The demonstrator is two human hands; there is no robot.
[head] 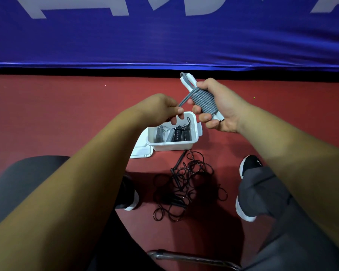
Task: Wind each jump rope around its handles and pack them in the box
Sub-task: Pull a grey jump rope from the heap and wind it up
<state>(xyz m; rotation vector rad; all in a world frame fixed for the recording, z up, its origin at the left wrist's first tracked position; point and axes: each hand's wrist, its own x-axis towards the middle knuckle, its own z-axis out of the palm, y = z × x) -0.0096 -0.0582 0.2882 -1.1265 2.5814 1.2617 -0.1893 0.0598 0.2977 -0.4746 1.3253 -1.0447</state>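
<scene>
My right hand (219, 108) grips a pair of white handles with a grey jump rope (202, 100) coiled tightly around them, held above the floor. My left hand (160, 108) pinches the free end of that grey rope, pulled taut down to the left. Below the hands a white box (172, 145) stands on the red floor and holds several wound ropes, grey and black. A loose black jump rope (186, 184) lies tangled on the floor between my feet.
The box's white lid (141, 151) lies flat beside its left side. A blue padded wall (164, 40) closes off the far side. My shoes (249, 167) flank the rope pile, and a metal chair frame (184, 258) shows at the bottom.
</scene>
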